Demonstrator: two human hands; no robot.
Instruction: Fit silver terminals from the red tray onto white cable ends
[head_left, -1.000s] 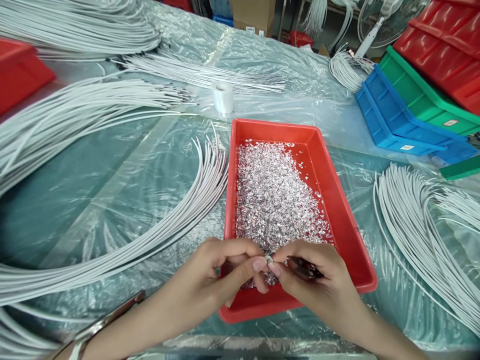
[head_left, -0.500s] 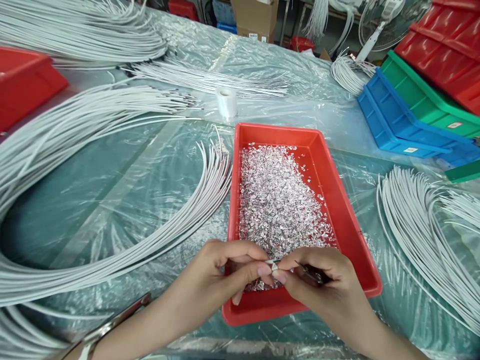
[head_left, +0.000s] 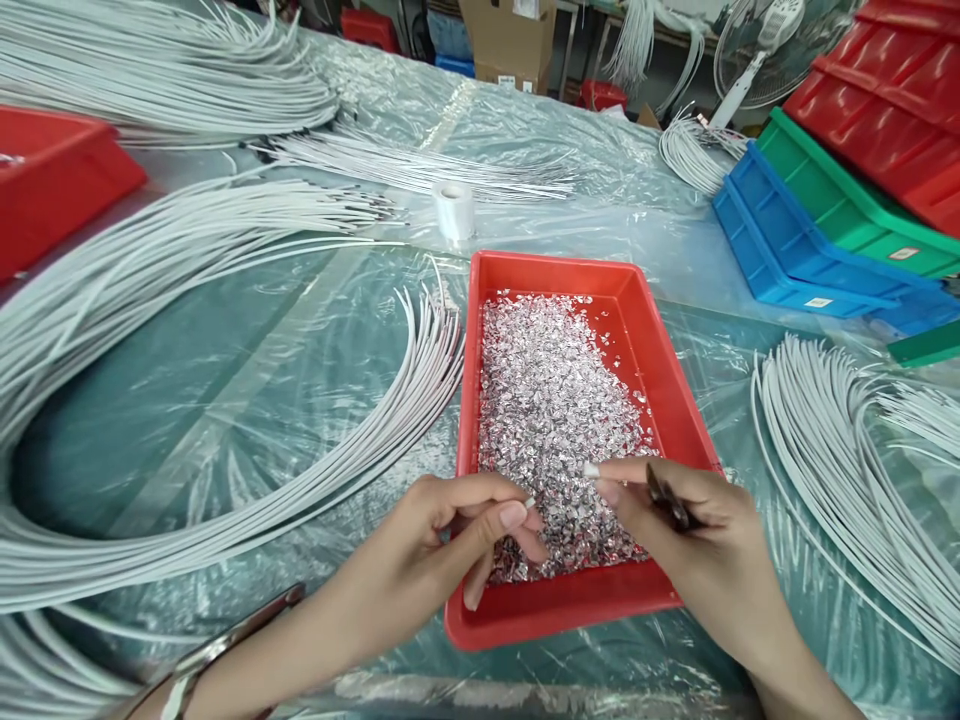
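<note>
My left hand (head_left: 480,525) pinches a thin white cable between thumb and forefinger, with only its short pale end (head_left: 530,503) showing. My right hand (head_left: 682,520) is closed, holding a small whitish scrap (head_left: 591,469) at its thumb and fingertip. Tucked in the same hand is a dark metal hand tool (head_left: 667,497), mostly hidden, so its kind is unclear. Both hands hover over the near part of a red plastic tray (head_left: 679,400). Silvery foil scraps (head_left: 559,390) cover much of its floor.
Looped bundles of white cables lie left (head_left: 360,440) and right (head_left: 847,480). A clear tape roll (head_left: 454,210) stands behind the tray. Stacked blue bins (head_left: 795,240), a green bin (head_left: 847,190) and red bins (head_left: 885,100) rise at back right. Another red bin (head_left: 67,190) sits far left.
My hands have come apart. The right has moved right and slightly away from me with the whitish scrap; the left stays nearly in place, pinching the cable end.
</note>
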